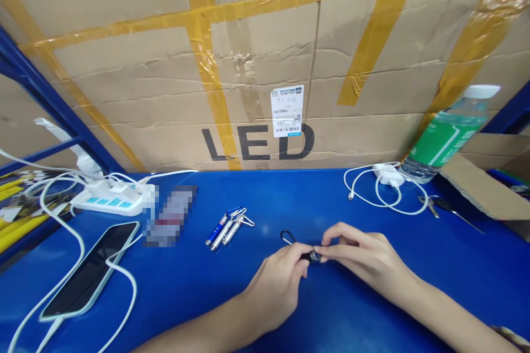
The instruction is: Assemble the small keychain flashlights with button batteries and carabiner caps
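Both hands [318, 265] pinch small keychain torch [308, 255]; water bottle [445, 138] capped.

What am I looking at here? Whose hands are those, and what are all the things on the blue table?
There is no machine here. A person wears a camera on their head, so you see their own two hands from above. The left hand and the right hand together pinch a small dark keychain light with a loop. On the blue table lie three more little lights, a phone on a white cable, a power strip, a white charger and a water bottle. Behind stands a big cardboard box marked LED.
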`<state>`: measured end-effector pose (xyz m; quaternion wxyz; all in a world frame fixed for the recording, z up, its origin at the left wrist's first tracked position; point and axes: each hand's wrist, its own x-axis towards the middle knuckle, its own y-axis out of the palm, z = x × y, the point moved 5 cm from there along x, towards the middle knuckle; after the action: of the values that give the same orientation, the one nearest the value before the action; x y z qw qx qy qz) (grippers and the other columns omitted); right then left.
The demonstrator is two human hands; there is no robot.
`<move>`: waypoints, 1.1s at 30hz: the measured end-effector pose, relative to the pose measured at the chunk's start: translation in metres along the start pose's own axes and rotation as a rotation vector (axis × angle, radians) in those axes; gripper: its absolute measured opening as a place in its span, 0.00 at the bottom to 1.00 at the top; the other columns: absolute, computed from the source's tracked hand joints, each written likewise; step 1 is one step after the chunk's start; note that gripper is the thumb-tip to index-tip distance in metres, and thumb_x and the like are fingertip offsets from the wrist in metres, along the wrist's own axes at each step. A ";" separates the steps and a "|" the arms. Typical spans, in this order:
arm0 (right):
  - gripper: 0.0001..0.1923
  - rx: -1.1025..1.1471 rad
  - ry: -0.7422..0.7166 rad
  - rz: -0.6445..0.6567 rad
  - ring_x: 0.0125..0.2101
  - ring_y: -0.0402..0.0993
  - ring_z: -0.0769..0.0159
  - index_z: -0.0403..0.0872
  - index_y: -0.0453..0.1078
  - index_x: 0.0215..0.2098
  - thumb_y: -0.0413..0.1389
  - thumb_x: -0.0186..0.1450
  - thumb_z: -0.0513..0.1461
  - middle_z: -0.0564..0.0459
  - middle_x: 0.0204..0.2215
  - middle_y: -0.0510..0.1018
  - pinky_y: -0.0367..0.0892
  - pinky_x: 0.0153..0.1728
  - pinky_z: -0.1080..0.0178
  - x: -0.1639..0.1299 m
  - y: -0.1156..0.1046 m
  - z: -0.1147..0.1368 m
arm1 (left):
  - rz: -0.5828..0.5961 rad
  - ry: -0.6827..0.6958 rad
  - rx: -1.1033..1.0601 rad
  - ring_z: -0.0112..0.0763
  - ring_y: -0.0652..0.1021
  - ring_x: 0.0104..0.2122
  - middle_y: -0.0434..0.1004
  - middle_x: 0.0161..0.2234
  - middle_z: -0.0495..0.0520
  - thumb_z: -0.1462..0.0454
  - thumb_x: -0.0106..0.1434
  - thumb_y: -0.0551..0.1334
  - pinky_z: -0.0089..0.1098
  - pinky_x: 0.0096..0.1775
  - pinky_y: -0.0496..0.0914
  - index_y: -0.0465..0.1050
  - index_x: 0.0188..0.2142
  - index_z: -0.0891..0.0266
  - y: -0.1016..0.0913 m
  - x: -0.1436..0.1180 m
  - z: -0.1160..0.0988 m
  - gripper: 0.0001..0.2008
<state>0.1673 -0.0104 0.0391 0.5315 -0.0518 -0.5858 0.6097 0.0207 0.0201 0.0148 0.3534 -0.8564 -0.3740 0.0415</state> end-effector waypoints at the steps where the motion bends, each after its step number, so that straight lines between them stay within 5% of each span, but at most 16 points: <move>1: 0.15 0.001 0.001 0.005 0.21 0.71 0.76 0.49 0.74 0.38 0.45 0.70 0.36 0.50 0.33 0.74 0.63 0.21 0.71 0.000 0.000 0.000 | 0.002 0.001 -0.003 0.29 0.73 0.29 0.72 0.30 0.50 0.71 0.65 0.47 0.27 0.34 0.66 0.67 0.44 0.62 0.000 0.000 0.000 0.14; 9: 0.13 0.125 0.042 0.062 0.24 0.74 0.73 0.48 0.74 0.37 0.47 0.69 0.37 0.49 0.34 0.75 0.67 0.24 0.72 0.001 0.002 -0.005 | 0.027 -0.043 -0.070 0.30 0.74 0.31 0.73 0.32 0.52 0.71 0.65 0.49 0.27 0.35 0.67 0.65 0.36 0.61 0.000 0.000 0.003 0.08; 18: 0.15 0.432 0.451 0.045 0.20 0.66 0.71 0.45 0.75 0.24 0.58 0.60 0.46 0.52 0.22 0.72 0.59 0.18 0.69 0.002 0.019 -0.019 | 0.085 -0.090 -0.117 0.31 0.75 0.32 0.74 0.32 0.51 0.71 0.64 0.50 0.27 0.34 0.66 0.61 0.32 0.60 0.003 0.003 0.005 0.07; 24: 0.10 0.580 0.664 0.104 0.18 0.57 0.75 0.44 0.73 0.20 0.60 0.56 0.41 0.56 0.21 0.67 0.53 0.19 0.69 -0.003 0.025 -0.019 | 0.039 -0.050 -0.107 0.30 0.75 0.32 0.74 0.32 0.50 0.71 0.63 0.53 0.27 0.35 0.66 0.61 0.31 0.59 0.004 0.002 0.008 0.07; 33: 0.10 0.677 0.769 0.150 0.17 0.52 0.77 0.43 0.69 0.18 0.60 0.53 0.39 0.59 0.21 0.62 0.49 0.18 0.69 -0.002 0.027 -0.014 | -0.073 0.038 -0.106 0.30 0.75 0.34 0.74 0.32 0.51 0.74 0.61 0.55 0.26 0.38 0.67 0.65 0.30 0.61 0.003 0.003 0.012 0.08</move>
<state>0.1614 0.0042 0.0128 0.6502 -0.1390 -0.1130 0.7384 0.0205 0.0272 0.0045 0.3156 -0.8604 -0.4000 -0.0075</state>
